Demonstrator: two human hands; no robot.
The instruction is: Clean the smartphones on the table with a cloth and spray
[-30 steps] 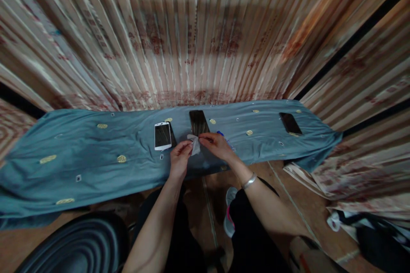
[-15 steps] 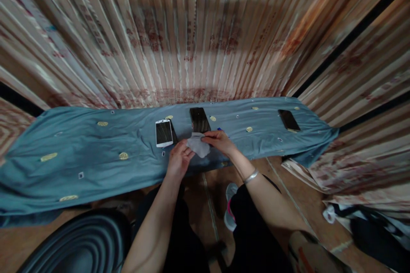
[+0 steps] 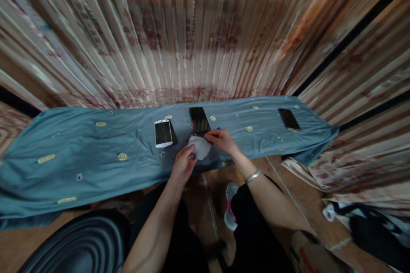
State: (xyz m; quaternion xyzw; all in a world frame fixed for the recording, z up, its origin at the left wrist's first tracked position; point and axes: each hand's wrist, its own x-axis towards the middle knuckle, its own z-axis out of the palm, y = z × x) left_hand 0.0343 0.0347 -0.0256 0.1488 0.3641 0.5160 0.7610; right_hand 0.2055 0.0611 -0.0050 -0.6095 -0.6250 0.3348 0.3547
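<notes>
A thin, greyish-white wipe (image 3: pixel 200 148) hangs between my two hands over the front edge of the covered table. My left hand (image 3: pixel 185 161) is closed on its left side. The fingertips of my right hand (image 3: pixel 221 139) are pinched together at its upper right corner. Just beyond the wipe lies a black phone (image 3: pixel 199 120), its near end close to my right fingertips. To the left, a white phone (image 3: pixel 163 133) with a dark screen partly covers a dark flat thing. A small blue object (image 3: pixel 219 128) shows behind my right hand, mostly hidden.
Another dark phone (image 3: pixel 288 119) lies at the table's right end. A wrinkled blue-green cloth (image 3: pixel 96 149) covers the long table. Pleated curtains (image 3: pixel 192 42) hang behind it. A black ridged stool (image 3: pixel 80 243) stands at lower left, and a dark bag (image 3: pixel 378 230) lies at lower right.
My left hand has shifted slightly right and closed more around the wipe. The wipe now hangs fuller and a little lower. My right hand has moved slightly right.
</notes>
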